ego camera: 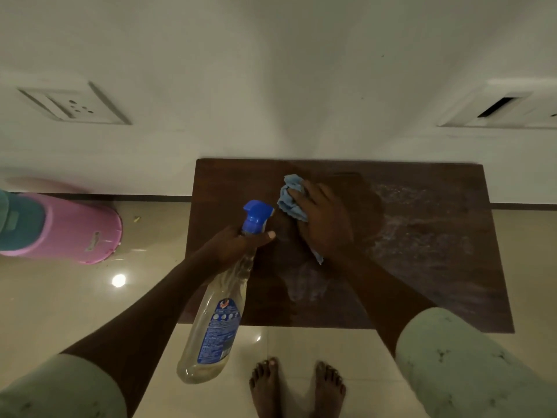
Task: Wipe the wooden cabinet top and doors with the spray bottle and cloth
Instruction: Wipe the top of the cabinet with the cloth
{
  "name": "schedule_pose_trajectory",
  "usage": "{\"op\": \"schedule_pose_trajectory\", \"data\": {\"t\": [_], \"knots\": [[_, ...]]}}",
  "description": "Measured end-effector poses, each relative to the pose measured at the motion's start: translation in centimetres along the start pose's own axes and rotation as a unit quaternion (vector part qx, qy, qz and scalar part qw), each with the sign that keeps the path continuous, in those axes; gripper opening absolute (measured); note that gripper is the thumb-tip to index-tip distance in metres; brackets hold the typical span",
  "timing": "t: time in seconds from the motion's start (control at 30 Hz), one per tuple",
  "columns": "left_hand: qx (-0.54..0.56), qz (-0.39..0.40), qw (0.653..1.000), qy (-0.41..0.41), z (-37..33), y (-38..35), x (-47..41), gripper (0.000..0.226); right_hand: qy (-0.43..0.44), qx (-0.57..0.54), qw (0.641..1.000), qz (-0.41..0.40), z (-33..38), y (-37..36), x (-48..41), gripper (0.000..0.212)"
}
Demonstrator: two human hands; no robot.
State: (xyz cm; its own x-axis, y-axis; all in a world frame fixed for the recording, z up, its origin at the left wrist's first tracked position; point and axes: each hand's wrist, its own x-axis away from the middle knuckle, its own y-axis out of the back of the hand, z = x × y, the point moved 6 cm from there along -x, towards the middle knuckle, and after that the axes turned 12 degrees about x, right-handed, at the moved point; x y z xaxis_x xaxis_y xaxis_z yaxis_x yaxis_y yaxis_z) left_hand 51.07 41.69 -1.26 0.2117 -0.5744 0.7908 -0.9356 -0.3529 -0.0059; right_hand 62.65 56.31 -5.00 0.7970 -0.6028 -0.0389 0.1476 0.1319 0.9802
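We find the cabinet top (422, 267) to be dark wood, smooth, with a wet, streaky sheen over its right part. The cloth (291, 194) is soft blue fabric, crumpled and matt. The spray bottle (211, 297) is clear glossy plastic, with a blue plastic trigger head (256, 215) and a printed label (221, 330). The floor tiles (75, 297) are polished and reflective, the wall (271, 86) is matt, and the bucket (78, 227) is pink plastic.

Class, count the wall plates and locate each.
2: one wall plate at left, above the pink bucket; the other wall plate at the right edge, partly cut off. More may lie outside view.
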Motion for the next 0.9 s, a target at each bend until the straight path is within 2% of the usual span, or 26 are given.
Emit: {"op": "schedule_pose_trajectory", "data": {"t": [0.03,0.1,0.2,0.23,0.27,0.33,0.4,0.47,0.57,0.63,0.73,0.8,0.9], "knots": [[-0.002,0.006,1.000,-0.002,-0.3,-0.1,0.0,0.039,-0.029,0.026,0.999,-0.027,-1.9,0.6,-0.5,0.054],[-0.011,0.015,1.000,-0.010,-0.6,0.2,-0.2,0.032,-0.140,0.047,0.986,-0.074,-5.6,1.9,-1.6,0.046],[-0.012,0.016,1.000,-0.019,-1.0,0.7,-0.2,0.025,-0.274,0.007,0.955,-0.110,-5.9,2.2,-3.1,0.036],[-0.014,0.012,1.000,-0.021,-1.0,0.9,-0.3,0.027,-0.267,0.009,0.957,-0.114,-4.5,2.0,-3.6,0.038],[-0.016,0.008,1.000,-0.023,-1.0,1.1,-0.4,0.032,-0.225,0.012,0.969,-0.105,-2.5,1.8,-4.1,0.042],[-0.022,0.006,0.999,-0.023,-1.1,1.1,-0.5,0.040,-0.102,-0.011,0.994,-0.048,2.0,0.6,-4.7,0.054],[-0.026,0.006,0.999,-0.021,-1.3,0.9,-0.6,0.037,-0.031,-0.028,0.999,0.006,4.6,-0.4,-4.9,0.058],[-0.027,0.008,0.999,-0.023,-1.5,0.6,-0.6,0.029,-0.028,-0.024,0.999,-0.005,3.3,0.0,-5.4,0.054],[-0.011,0.015,0.999,-0.027,-1.5,0.6,-0.4,0.022,-0.094,-0.011,0.994,-0.062,-3.2,1.1,-4.3,0.049],[0.001,0.016,1.000,-0.020,-1.1,0.9,0.0,0.021,-0.130,0.005,0.989,-0.071,-7.2,1.3,-2.9,0.048],[0.004,0.016,1.000,-0.014,-0.4,1.3,0.5,0.024,-0.193,0.004,0.977,-0.088,-6.6,1.2,-2.6,0.048],[0.005,0.017,1.000,-0.014,-0.2,1.1,0.8,0.026,-0.165,-0.023,0.983,-0.081,-2.8,0.6,-3.2,0.047],[0.011,0.017,0.999,-0.027,-0.1,0.6,1.1,0.020,-0.032,-0.060,0.998,-0.001,4.6,-1.4,-2.0,0.048]]}}
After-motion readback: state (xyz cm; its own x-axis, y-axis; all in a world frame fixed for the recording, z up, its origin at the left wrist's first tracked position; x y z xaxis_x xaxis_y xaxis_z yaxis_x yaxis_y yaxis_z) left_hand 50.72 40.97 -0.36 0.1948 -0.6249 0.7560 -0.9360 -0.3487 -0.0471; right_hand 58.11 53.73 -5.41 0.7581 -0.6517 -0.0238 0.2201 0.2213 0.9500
